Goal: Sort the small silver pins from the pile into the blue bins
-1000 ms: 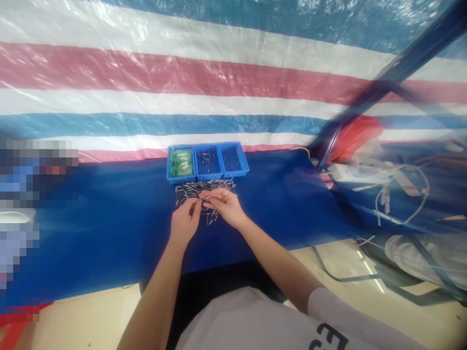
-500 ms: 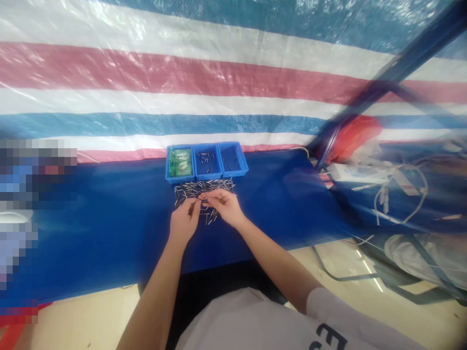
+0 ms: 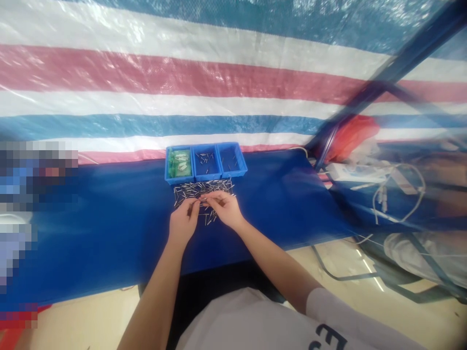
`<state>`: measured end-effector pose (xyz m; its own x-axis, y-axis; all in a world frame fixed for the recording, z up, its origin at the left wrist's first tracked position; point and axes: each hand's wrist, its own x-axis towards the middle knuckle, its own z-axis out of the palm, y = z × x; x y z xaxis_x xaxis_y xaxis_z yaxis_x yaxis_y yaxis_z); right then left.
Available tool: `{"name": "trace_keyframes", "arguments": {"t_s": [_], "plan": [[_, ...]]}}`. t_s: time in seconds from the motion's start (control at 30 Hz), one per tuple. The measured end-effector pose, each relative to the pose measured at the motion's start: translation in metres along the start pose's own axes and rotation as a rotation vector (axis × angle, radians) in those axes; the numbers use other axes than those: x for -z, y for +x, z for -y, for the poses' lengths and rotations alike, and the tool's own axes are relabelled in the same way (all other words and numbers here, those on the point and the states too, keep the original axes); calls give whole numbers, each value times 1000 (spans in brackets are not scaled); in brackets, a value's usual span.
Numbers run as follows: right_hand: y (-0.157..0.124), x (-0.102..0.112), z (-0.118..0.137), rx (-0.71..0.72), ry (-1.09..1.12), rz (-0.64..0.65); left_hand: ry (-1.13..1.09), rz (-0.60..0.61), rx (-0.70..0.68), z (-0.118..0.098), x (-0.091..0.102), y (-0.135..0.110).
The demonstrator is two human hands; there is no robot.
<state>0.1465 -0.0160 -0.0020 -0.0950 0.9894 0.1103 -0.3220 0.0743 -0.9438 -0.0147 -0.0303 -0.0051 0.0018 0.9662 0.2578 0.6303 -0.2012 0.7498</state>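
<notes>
Slim, shiny metal pieces (image 3: 199, 187) heaped loosely on the smooth blue surface (image 3: 109, 228), just in front of three blue open-topped bins (image 3: 207, 177). Left bin: crinkled green plastic (image 3: 172, 168), pale bits; others, scattered slim bits. Left hand (image 3: 183, 218) and right hand (image 3: 226, 208) over heap, hiding part, fingertips bunched together; cannot tell whether the hands grip anything. Glossy striped sheet (image 3: 219, 73) behind, cut off above. Clutter at right blurred.

Lie as thin, silvery pins (image 3: 202, 187), loosely heaped, pointing every way, on the blue table (image 3: 109, 218) just before the tubs (image 3: 233, 173); lie sparser inside the middle and right ones.
</notes>
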Motion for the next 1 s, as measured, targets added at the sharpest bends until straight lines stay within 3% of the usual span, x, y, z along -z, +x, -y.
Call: {"name": "trace_keyframes", "arguments": {"t_s": [0.6, 0.83, 1.0], "plan": [[-2, 3, -3, 36, -230, -43, -25, -56, -5, 3, 0, -2], [-3, 2, 3, 58, -261, -16, -21, 2, -21, 2, 2, -1], [-2, 3, 1, 81, -254, -52, -53, -27, -16, 3, 1, -2]]}}
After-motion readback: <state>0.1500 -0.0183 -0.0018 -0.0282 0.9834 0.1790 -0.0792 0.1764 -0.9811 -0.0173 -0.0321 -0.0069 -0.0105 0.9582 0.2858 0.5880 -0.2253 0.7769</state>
